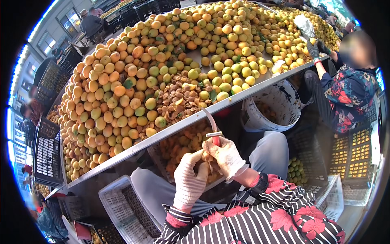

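In my gloved right hand (224, 156) is a red-handled knife (210, 122) with a pale crosspiece and a curved blade pointing up and away, toward the table edge. My gloved left hand (190, 175) is closed, its thumb and fingertips touching the right hand. What the left fingers hold, if anything, is hidden between the hands. Just below them, between my knees, a crate holds orange cut fruit (178, 150). Beyond the table rim lies a brown heap of fruit stones (178, 97), with a great pile of yellow-orange apricots (118, 89) around it.
The metal table rim (162, 130) crosses in front of me. A stained white bucket (280, 103) stands right of my knee, and a grey crate (128, 211) at my left. A co-worker in a flowered top (349, 95) sits at the right. Stacked black crates (48, 154) line the left.
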`<state>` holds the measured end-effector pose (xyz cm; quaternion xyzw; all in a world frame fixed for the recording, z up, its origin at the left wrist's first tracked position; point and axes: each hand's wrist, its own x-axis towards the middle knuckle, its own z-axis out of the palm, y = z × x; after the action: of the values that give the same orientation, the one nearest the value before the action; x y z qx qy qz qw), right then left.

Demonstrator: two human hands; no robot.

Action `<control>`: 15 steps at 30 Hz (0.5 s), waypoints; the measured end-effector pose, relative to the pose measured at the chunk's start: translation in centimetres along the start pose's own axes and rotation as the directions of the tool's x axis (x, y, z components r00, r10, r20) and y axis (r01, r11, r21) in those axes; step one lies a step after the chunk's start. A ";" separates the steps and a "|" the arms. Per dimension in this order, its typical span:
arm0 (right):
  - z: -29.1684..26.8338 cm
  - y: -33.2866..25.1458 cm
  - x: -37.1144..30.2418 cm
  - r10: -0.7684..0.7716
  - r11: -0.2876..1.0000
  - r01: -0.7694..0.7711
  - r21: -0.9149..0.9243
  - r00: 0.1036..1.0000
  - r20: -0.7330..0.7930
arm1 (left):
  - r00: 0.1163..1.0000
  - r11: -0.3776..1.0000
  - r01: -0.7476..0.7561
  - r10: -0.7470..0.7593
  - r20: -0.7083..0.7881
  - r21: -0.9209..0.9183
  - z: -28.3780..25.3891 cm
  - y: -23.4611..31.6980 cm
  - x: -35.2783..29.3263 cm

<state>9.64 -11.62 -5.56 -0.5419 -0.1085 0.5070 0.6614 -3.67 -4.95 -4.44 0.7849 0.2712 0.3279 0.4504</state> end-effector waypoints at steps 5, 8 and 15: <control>0.6 0.4 -0.7 -0.486 0.827 0.459 -0.326 0.874 -0.003 | 0.928 0.862 0.364 -0.369 0.057 -0.354 0.8 1.4 -0.4; 0.5 0.1 -0.9 -0.525 0.790 0.511 -0.338 0.849 0.056 | 0.939 0.861 0.322 -0.344 0.017 -0.393 1.7 1.0 -0.6; 0.6 -1.1 -1.4 -0.635 0.631 0.584 -0.511 0.767 0.091 | 0.972 0.876 0.214 -0.235 0.004 -0.433 2.2 0.4 -0.9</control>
<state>9.13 -12.26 -3.86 -0.6521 -0.3832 0.1785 0.6294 -2.48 -6.93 -5.13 0.6210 0.2922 0.3443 0.6406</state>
